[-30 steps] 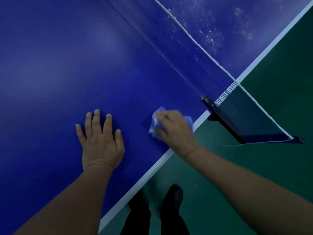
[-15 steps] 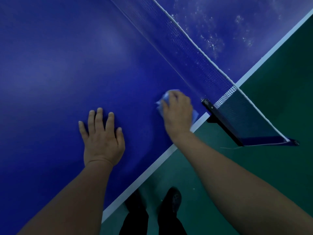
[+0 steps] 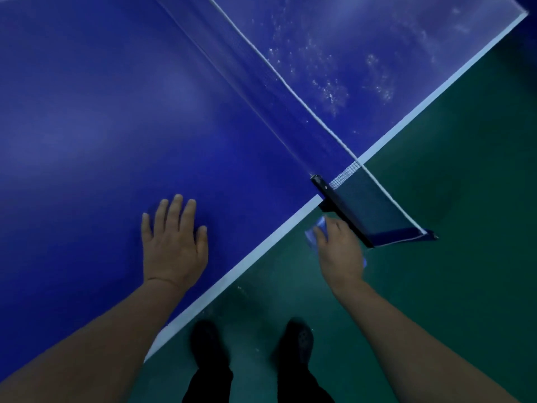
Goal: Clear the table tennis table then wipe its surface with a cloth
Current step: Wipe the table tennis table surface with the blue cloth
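Observation:
The blue table tennis table (image 3: 101, 117) fills the left and top of the view, with a white edge line (image 3: 255, 254) running diagonally. My left hand (image 3: 174, 245) lies flat on the blue surface near that edge, fingers straight and spread. My right hand (image 3: 340, 251) holds a small blue cloth (image 3: 315, 231) off the table, over the green floor, just below the black net clamp (image 3: 322, 190). Most of the cloth is hidden under the hand. White dusty specks (image 3: 331, 91) cover the table half beyond the net.
The net (image 3: 261, 71) crosses the table diagonally, and its end (image 3: 377, 210) overhangs the side above the green floor (image 3: 450, 228). My dark shoes (image 3: 296, 341) and trouser legs stand on the floor close to the table edge.
My right hand has carried the cloth off the table surface, past the white edge, to below the net clamp. My left hand has stayed flat in the same spot.

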`<state>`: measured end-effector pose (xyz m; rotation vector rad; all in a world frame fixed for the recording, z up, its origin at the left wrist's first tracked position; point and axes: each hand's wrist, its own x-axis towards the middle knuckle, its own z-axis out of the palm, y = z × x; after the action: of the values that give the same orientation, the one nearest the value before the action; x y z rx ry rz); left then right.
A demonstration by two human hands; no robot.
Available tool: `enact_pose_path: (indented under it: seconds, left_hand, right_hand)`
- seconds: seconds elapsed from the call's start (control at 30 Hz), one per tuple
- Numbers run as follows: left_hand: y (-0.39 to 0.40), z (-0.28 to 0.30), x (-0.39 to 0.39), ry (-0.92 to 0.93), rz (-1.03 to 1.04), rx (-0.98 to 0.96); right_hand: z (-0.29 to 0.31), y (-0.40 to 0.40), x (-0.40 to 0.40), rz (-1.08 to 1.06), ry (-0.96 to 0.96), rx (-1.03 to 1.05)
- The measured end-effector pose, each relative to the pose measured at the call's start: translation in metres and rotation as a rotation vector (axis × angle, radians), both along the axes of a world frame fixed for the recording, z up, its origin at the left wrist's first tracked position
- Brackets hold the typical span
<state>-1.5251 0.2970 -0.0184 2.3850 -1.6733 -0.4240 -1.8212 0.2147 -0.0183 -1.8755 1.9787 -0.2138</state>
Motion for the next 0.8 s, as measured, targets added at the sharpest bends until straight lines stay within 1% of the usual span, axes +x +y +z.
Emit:
enact_pose_path:
  seconds: [0.17,0.23,0.3,0.4,0.47,0.53,0.6,0.7,0.8]
  left_hand:
    - [0.017,0.027,-0.093,0.227,-0.004,-0.086]
    - [0.016,0.041,-0.132,0.304,0.022,-0.144]
    - [0.009,0.061,-0.17,0.371,0.053,-0.225]
    - [-0.009,0.098,-0.222,0.392,0.09,-0.395]
    - [-0.025,0.125,-0.255,0.396,0.125,-0.493]
    - [-0.045,0.147,-0.287,0.412,0.163,-0.56]
    - [-0.066,0.162,-0.316,0.426,0.21,-0.586]
    - [-0.093,0.173,-0.348,0.434,0.266,-0.587]
    - [-0.111,0.173,-0.361,0.436,0.324,-0.552]
  right_hand:
    - [0.045,0.035,-0.02,0.125,-0.212,-0.048]
    - [0.075,0.041,-0.032,0.234,-0.286,-0.114]
    - [0.108,0.041,-0.053,0.366,-0.351,-0.229]
    - [0.16,0.02,-0.104,0.483,-0.476,-0.378]
    - [0.19,-0.007,-0.143,0.532,-0.53,-0.435]
    - [0.209,-0.043,-0.179,0.545,-0.526,-0.439]
    - [0.214,-0.082,-0.206,0.547,-0.493,-0.385]
    - [0.201,-0.136,-0.227,0.598,-0.435,-0.319]
    - [0.182,-0.183,-0.231,0.687,-0.386,-0.295]
